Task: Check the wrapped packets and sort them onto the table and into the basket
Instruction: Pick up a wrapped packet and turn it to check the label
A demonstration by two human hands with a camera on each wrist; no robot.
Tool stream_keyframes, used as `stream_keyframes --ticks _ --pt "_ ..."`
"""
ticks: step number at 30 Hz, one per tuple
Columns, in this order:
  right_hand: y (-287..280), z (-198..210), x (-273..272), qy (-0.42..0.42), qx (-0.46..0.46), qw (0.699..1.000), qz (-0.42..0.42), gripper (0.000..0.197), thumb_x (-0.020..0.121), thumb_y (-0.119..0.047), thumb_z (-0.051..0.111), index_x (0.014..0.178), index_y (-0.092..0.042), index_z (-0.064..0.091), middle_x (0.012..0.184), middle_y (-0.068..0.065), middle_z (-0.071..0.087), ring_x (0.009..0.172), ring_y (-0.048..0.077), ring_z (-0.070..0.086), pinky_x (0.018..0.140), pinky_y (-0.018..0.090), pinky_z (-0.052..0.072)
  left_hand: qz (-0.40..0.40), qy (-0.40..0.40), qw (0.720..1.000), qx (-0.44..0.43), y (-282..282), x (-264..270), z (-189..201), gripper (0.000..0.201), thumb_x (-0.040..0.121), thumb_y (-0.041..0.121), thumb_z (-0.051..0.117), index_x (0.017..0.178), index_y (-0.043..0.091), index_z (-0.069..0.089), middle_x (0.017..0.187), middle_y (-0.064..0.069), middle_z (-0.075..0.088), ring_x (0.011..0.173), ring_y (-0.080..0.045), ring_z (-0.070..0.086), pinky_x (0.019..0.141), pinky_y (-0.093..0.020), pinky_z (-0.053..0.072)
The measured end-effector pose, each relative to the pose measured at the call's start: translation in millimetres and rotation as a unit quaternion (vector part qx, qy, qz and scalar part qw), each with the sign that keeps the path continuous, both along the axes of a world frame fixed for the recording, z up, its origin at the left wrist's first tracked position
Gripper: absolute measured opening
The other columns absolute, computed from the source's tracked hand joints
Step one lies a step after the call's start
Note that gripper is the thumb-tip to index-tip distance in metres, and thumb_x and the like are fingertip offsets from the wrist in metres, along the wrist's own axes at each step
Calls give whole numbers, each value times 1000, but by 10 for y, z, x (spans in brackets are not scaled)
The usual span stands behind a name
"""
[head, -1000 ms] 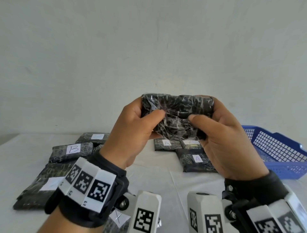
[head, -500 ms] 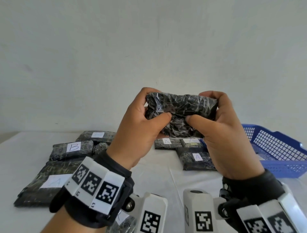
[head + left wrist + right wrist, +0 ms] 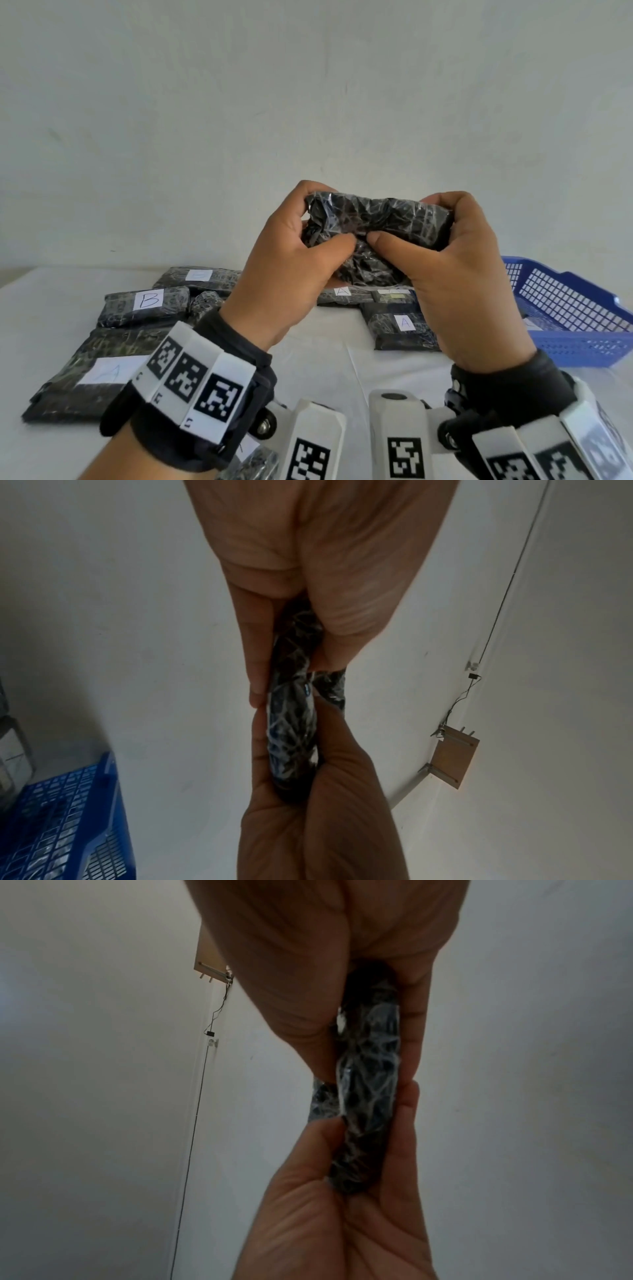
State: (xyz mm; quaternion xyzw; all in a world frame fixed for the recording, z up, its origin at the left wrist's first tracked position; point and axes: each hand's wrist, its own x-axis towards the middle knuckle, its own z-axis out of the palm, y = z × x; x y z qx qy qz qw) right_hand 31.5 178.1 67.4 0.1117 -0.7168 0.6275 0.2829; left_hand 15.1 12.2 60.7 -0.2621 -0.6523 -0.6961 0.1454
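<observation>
head view: left hand [image 3: 281, 270] and right hand [image 3: 459, 284] both pinching one wrapped packet [image 3: 376, 226], held well above table [image 3: 342, 359], blue basket [image 3: 565, 308] off right.

Held packet [image 3: 376, 236]: its lower edge and both ends are covered by the left hand [image 3: 287, 270] and right hand [image 3: 459, 284]; any label on it is out of sight. Far packet [image 3: 197, 279]: the letter on its white label is too faint to read. Near-left packet [image 3: 85, 373]: its label letter is blurred, apparently an A; its right edge lies behind the left wrist band. Packets beyond the hands [image 3: 394, 298]: partly hidden, one label unreadable. Basket [image 3: 565, 308]: its right end is cut off by the frame edge and its contents cannot be told. Bottom-edge packet [image 3: 253, 462]: mostly cut off. Both wrist views: the grip shows only edge-on, in dim light.
</observation>
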Motion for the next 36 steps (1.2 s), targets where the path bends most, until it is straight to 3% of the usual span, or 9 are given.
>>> stream_keyframes --ticks 4,9,12,16,21,27,29,32,36 --pt "13 7 25 -27 3 999 42 42 85 -6 82 112 -17 52 101 17 71 94 36 74 79 51 65 -8 -16 1000 6 -5 -15 -19 27 94 -1 64 103 25 62 101 -10 73 87 -25 76 65 -35 63" --pt "-13 -18 -1 5 41 999 5 38 87 -7 79 109 -18 51 95 12 68 84 26 72 72 40 64 21 -12 1000 11 13 -39 -48 26 93 -1 68 103 22 63 97 -7 75 86 -22 77 65 -38 64" --pt "4 -12 0 -18 23 998 52 37 90 -2 75 114 -18 51 102 17 70 91 33 72 79 46 64 44 5 999 8 26 -66 -64 25 92 1 69 104 22 63 95 -4 75 86 -24 76 69 -47 65" --pt "24 -22 -28 30 60 998 -3 36 87 -2 76 105 -21 51 87 5 63 77 19 64 72 44 61 71 31 997 11 82 -66 -83 26 91 6 71 103 27 63 96 -1 74 91 -31 74 77 -57 63" --pt "18 -32 -18 25 71 997 18 36 90 -5 75 113 -18 50 94 6 67 85 24 70 73 38 63 63 18 998 -2 64 -50 -66 25 91 10 73 106 25 61 100 -3 74 93 -33 73 75 -57 63" --pt "24 -46 -42 65 56 996 -22 37 86 -8 80 101 -22 49 80 -6 59 67 6 59 60 21 55 93 63 994 -7 146 16 -55 22 90 14 73 105 23 60 93 -1 74 84 -44 69 67 -61 60" --pt "16 -37 -43 57 62 996 -23 37 86 -10 81 102 -23 49 83 -5 60 69 6 61 60 20 54 92 60 994 -11 126 4 -64 21 93 11 72 106 23 61 94 1 74 86 -35 72 71 -58 61" --pt "66 -17 -35 -7 50 997 54 37 90 -9 77 114 -19 51 100 8 70 90 21 73 76 33 63 82 28 996 -4 58 -41 -65 20 93 9 72 104 24 62 96 2 76 91 -25 75 77 -52 63" --pt "157 -17 -48 -38 41 995 80 37 91 5 67 119 -16 54 113 22 70 103 39 72 90 59 61 20 -48 998 20 29 -47 -52 24 91 -1 70 105 17 63 96 -4 76 84 -18 77 64 -35 63"
